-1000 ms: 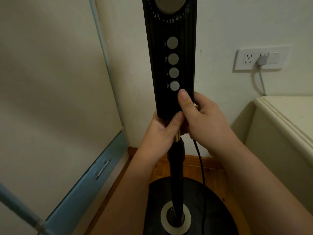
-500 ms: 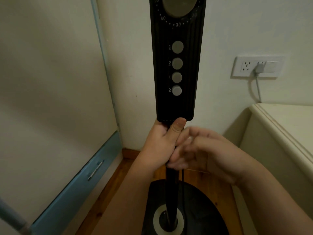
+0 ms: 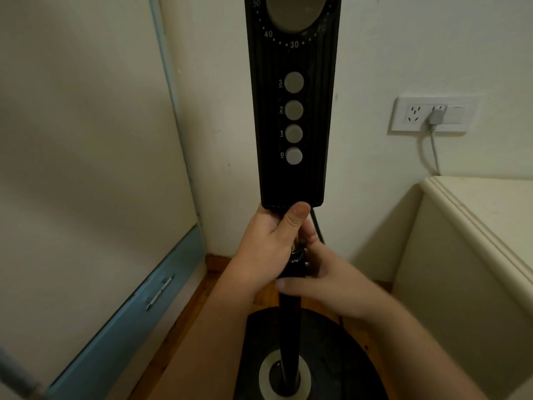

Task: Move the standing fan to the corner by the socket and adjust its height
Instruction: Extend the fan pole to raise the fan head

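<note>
Your left hand (image 3: 265,246) grips the thin black metal pole (image 3: 288,327) of the black standing fan (image 3: 291,183), just under its control panel (image 3: 314,125), as before. Your right hand (image 3: 331,281) has left the panel and is now lower, its thumb and fingers closed around the black locking collar (image 3: 295,264). The fan stands on its round black base (image 3: 331,356) in the corner, near the white wall socket (image 3: 432,114).

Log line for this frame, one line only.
step: height adjust | left hand grips pole under panel | right hand holds collar | fan near socket
</note>
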Demonstrator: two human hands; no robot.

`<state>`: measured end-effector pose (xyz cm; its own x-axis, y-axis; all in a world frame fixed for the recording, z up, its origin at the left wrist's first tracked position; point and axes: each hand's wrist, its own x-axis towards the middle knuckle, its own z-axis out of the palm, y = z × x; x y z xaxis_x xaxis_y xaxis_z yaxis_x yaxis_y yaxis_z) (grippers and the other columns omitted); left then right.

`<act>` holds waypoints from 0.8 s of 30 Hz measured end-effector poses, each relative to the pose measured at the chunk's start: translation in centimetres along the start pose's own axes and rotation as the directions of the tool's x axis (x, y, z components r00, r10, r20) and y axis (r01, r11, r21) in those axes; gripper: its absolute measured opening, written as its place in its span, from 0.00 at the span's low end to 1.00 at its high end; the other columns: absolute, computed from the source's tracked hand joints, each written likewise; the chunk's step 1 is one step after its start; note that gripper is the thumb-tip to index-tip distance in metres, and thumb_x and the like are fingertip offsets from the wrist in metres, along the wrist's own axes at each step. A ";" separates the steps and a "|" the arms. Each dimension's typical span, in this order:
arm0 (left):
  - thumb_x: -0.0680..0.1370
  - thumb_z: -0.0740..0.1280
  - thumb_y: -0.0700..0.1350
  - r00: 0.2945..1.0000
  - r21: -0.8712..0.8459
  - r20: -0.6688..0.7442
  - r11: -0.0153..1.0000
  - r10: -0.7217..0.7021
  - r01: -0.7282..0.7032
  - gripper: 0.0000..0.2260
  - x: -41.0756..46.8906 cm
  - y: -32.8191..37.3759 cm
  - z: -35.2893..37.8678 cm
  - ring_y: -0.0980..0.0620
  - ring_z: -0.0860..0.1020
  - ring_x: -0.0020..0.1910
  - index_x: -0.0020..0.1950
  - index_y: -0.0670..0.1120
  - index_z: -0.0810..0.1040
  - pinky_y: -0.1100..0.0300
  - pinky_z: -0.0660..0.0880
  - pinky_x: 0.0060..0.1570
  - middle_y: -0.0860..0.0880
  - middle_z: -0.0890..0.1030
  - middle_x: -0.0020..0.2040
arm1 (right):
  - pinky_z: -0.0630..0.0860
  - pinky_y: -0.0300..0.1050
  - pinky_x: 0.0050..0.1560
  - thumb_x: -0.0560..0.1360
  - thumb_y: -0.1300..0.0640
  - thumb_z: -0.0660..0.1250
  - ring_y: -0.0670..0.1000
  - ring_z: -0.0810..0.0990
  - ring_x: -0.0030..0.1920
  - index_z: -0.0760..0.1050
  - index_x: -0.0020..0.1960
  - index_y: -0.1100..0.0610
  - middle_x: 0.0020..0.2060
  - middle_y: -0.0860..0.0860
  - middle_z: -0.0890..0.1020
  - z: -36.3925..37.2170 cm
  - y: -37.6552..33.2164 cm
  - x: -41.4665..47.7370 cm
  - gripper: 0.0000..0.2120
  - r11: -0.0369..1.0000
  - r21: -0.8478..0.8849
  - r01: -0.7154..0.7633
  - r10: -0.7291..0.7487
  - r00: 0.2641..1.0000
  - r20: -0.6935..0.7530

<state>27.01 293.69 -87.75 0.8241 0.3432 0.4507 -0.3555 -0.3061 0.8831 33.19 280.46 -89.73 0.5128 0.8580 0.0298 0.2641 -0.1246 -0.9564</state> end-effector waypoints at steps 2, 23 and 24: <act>0.73 0.62 0.68 1.000 -0.025 -0.016 0.999 -0.027 0.027 0.23 0.1 -0.1 0.1 0.51 0.82 0.37 0.36 0.50 0.79 0.60 0.78 0.43 0.49 0.82 0.34 | 0.78 0.33 0.55 0.73 0.66 0.75 0.41 0.81 0.60 0.67 0.72 0.46 0.59 0.43 0.83 2.1 1.2 0.7 0.33 0.971 0.202 0.128 -0.115 0.990 -0.077; 0.70 0.66 0.66 0.998 -0.146 -0.064 0.989 0.007 -0.016 0.24 2.0 2.5 1.0 0.48 0.71 0.30 0.41 0.44 0.71 0.52 0.75 0.34 0.45 0.71 0.34 | 0.77 0.56 0.44 0.75 0.59 0.73 0.63 0.79 0.44 0.76 0.54 0.57 0.47 0.65 0.79 4.8 3.9 2.6 0.10 0.944 0.281 0.174 -0.076 0.941 -0.329; 0.71 0.65 0.66 0.998 -0.141 -0.069 0.990 0.003 -0.013 0.24 2.0 2.5 1.1 0.47 0.71 0.30 0.41 0.44 0.71 0.51 0.74 0.34 0.45 0.71 0.34 | 0.77 0.53 0.44 0.75 0.58 0.73 0.62 0.79 0.43 0.76 0.54 0.57 0.47 0.64 0.80 4.8 4.0 2.7 0.10 0.944 0.281 0.174 -0.072 0.938 -0.339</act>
<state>28.27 292.65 -84.79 0.7906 0.4026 0.4614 -0.4249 -0.1819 0.8868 31.69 284.63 -94.90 0.7392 0.6446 0.1954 0.1089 0.1719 -0.9791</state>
